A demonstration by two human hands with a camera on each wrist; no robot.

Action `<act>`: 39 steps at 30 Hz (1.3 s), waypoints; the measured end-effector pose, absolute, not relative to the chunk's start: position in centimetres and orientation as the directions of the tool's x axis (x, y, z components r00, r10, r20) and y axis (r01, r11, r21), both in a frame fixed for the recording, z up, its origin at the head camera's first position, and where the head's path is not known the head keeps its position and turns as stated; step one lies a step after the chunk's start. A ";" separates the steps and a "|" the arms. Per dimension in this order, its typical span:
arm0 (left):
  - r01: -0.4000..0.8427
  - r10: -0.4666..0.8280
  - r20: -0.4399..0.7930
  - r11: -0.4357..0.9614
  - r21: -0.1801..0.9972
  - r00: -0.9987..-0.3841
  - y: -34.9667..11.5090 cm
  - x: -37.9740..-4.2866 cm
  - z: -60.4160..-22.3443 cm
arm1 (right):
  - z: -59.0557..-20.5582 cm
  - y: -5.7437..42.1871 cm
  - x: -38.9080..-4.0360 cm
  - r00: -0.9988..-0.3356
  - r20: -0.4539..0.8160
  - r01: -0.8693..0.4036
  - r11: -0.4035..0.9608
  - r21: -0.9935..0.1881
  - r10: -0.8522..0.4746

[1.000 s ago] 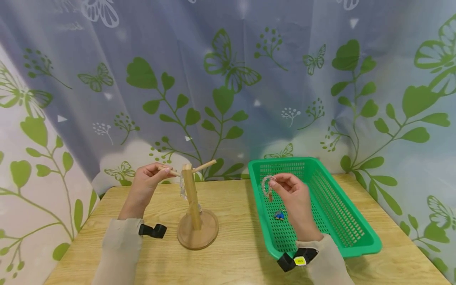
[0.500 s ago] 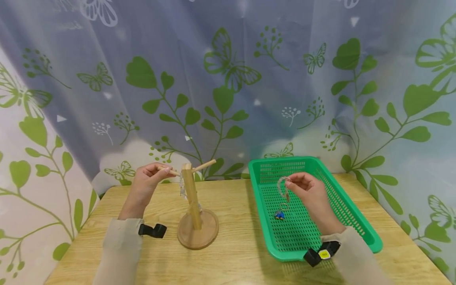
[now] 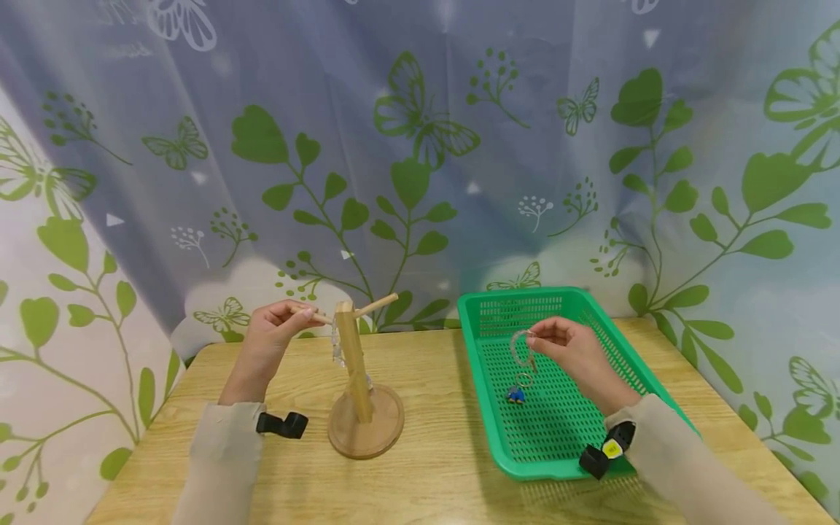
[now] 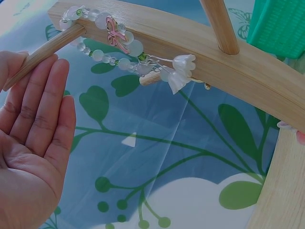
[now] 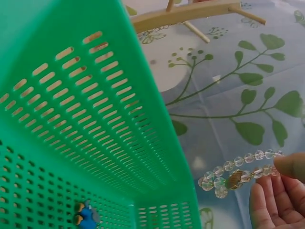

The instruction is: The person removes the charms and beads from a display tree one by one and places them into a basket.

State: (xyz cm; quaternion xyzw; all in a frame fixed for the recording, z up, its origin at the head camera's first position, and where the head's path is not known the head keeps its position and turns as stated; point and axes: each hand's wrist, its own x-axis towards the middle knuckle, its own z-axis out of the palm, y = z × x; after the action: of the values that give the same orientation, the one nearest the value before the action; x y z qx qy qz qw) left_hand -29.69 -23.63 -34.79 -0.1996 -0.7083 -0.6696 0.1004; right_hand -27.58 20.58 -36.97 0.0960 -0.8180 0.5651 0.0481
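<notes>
- One bracelet of clear beads [image 5: 238, 162] is in the right hand [image 3: 571, 351]. It is up over the green basket.
- The right hand's fingers are clamped on one end of it, thumb on one side and fingers on the other.
- The beads are round and shiny like glass. One fat gold-coloured piece [image 5: 233, 180] sits among them.
- One left hand [image 3: 271, 335] has its thumb and fingers pinched on the left peg [image 4: 47, 52]. Its other fingers are nearly straight.
- The left peg is part of one wooden stand [image 3: 354, 357]. The left wrist view shows three pegs: the left peg, another long peg [image 4: 219, 24] and a short peg end [image 4: 150, 78].
- One more bracelet, of pale beads [image 4: 97, 56], hangs around the left peg, close to the post. It has small green beads, one pink bow [image 4: 116, 34] and two white flowers [image 4: 178, 76].
- Something pale and pink [image 4: 300, 137] shows low on the stand, too cut off to tell what it is.
- The stand has one round base [image 3: 348, 436] on the tabletop [image 3: 433, 437], left of the basket.
- One green basket [image 3: 488, 430] full of little holes is on the right. On its floor is one ring [image 3: 523, 380] with one small blue toy [image 3: 515, 395], the toy nearer.
- One cloth [image 3: 420, 240] with leaves and butterflies hangs on the far side.
</notes>
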 end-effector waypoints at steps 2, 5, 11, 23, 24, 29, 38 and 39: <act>0.417 0.148 0.410 0.020 0.909 -0.900 -23.6 -29.7 -34.8 | -37.1 20.8 -27.9 -0.980 0.165 -0.192 0.345 -0.919 -0.107; 0.416 0.146 0.409 0.013 0.909 -0.901 -23.6 -29.6 -34.8 | -37.5 21.1 -28.6 -0.984 0.133 -0.165 0.340 -0.926 -0.115; 0.416 0.148 0.410 0.007 0.909 -0.900 -23.5 -29.6 -34.7 | -37.9 21.7 -29.5 -0.988 0.091 -0.127 0.335 -0.933 -0.122; 0.423 0.145 0.415 0.034 0.905 -0.898 -23.6 -29.6 -34.8 | -39.3 22.1 -30.9 -0.987 0.052 -0.099 0.330 -0.939 -0.149; 0.422 0.146 0.414 0.032 0.906 -0.899 -23.5 -29.6 -34.8 | -39.5 22.1 -31.0 -0.988 0.046 -0.094 0.331 -0.939 -0.149; 0.421 0.148 0.412 0.029 0.907 -0.899 -23.4 -29.6 -34.7 | -40.2 22.1 -31.3 -0.989 0.019 -0.068 0.331 -0.941 -0.150; 0.429 0.151 0.419 0.036 0.903 -0.895 -23.5 -29.6 -34.9 | -41.1 22.0 -31.4 -0.987 -0.038 -0.016 0.331 -0.943 -0.156; 0.427 0.150 0.418 0.035 0.904 -0.896 -23.5 -29.6 -34.9 | -41.2 22.0 -31.5 -0.987 -0.044 -0.009 0.323 -0.946 -0.154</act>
State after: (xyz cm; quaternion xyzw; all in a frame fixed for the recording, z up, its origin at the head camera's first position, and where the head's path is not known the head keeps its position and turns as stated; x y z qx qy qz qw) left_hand -29.61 -23.49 -34.87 -0.2028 -0.7117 -0.6645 0.1041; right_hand -31.46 21.97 -41.25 0.0502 -0.8108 0.5798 -0.0628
